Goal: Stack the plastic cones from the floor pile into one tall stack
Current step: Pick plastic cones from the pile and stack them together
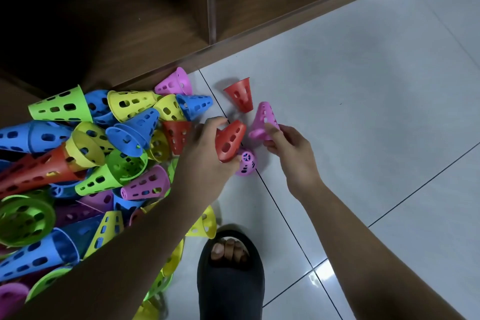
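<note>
A big pile of perforated plastic cones (85, 153) in blue, green, yellow, red and pink covers the floor on the left. My left hand (207, 148) grips a red cone (230, 141) at the pile's right edge. My right hand (288, 148) pinches a pink cone (265, 119) by its wide end, tip pointing away. Another red cone (240, 95) stands loose on the tile just beyond both hands. A small pink cone (246, 162) lies on the floor between my hands, below the red one.
A wooden shelf unit (233, 21) with open compartments runs along the back, its base edge touching the pile. White floor tiles (363, 112) stretch to the right. My foot in a dark slipper (230, 275) rests at the bottom centre.
</note>
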`<state>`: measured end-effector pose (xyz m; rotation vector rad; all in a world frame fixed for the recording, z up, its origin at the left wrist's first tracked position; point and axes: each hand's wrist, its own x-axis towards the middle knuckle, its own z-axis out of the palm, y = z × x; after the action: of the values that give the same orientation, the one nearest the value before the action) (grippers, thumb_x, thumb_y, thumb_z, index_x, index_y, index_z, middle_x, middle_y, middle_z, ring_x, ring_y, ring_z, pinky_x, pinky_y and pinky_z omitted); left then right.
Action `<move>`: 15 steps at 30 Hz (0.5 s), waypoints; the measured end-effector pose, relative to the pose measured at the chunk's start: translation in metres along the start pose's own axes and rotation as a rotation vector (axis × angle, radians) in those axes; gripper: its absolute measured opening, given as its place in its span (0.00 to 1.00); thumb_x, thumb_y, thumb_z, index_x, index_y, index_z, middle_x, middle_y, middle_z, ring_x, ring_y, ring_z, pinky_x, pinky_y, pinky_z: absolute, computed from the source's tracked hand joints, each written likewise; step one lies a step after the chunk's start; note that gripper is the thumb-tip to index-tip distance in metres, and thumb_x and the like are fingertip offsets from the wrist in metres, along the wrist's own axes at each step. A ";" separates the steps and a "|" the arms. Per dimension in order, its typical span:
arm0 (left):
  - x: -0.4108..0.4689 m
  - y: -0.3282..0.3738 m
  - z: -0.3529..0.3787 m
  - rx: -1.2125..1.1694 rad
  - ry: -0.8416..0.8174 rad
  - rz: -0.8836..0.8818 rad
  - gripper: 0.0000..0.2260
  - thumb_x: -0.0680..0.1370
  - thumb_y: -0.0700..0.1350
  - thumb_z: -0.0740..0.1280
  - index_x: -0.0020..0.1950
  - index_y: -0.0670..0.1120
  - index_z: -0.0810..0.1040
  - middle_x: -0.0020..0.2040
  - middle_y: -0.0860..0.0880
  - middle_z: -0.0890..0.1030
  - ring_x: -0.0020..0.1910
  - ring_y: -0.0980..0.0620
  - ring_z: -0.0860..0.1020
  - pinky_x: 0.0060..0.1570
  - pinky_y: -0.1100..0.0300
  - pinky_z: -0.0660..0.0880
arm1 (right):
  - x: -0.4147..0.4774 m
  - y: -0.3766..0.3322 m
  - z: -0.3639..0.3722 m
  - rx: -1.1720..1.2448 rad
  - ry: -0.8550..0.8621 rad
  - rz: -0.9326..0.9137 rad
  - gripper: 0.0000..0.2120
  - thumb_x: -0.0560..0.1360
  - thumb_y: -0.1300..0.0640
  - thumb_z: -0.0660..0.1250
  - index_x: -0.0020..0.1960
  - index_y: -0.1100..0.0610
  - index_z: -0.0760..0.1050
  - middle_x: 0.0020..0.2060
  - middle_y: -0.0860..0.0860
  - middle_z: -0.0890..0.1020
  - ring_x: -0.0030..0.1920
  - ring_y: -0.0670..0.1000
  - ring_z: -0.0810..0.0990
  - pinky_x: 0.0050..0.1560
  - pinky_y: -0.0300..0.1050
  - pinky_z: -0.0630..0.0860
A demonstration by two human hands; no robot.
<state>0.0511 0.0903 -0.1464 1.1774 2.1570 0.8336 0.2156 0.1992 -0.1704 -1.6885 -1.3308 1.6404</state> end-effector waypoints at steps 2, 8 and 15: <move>-0.002 0.006 0.005 -0.060 0.049 0.062 0.33 0.72 0.49 0.82 0.73 0.57 0.71 0.66 0.55 0.76 0.62 0.54 0.77 0.49 0.63 0.82 | -0.012 0.007 -0.010 0.077 0.024 0.007 0.19 0.76 0.38 0.73 0.58 0.50 0.84 0.52 0.52 0.87 0.56 0.54 0.86 0.68 0.58 0.79; -0.008 0.029 0.022 -0.254 0.087 0.091 0.32 0.73 0.47 0.82 0.74 0.55 0.73 0.65 0.64 0.75 0.63 0.64 0.74 0.57 0.74 0.76 | -0.032 0.008 -0.022 0.182 0.116 -0.003 0.16 0.79 0.42 0.71 0.61 0.50 0.83 0.52 0.50 0.87 0.57 0.52 0.85 0.71 0.57 0.76; -0.009 -0.002 0.045 -0.050 -0.011 0.114 0.27 0.72 0.51 0.83 0.67 0.52 0.76 0.59 0.55 0.83 0.56 0.54 0.82 0.56 0.57 0.82 | -0.040 -0.006 -0.009 0.156 0.049 -0.114 0.13 0.81 0.49 0.72 0.64 0.50 0.81 0.56 0.46 0.86 0.59 0.47 0.84 0.63 0.43 0.77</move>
<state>0.0858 0.0938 -0.1761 1.2857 2.0638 0.9227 0.2283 0.1706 -0.1432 -1.5243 -1.2190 1.5844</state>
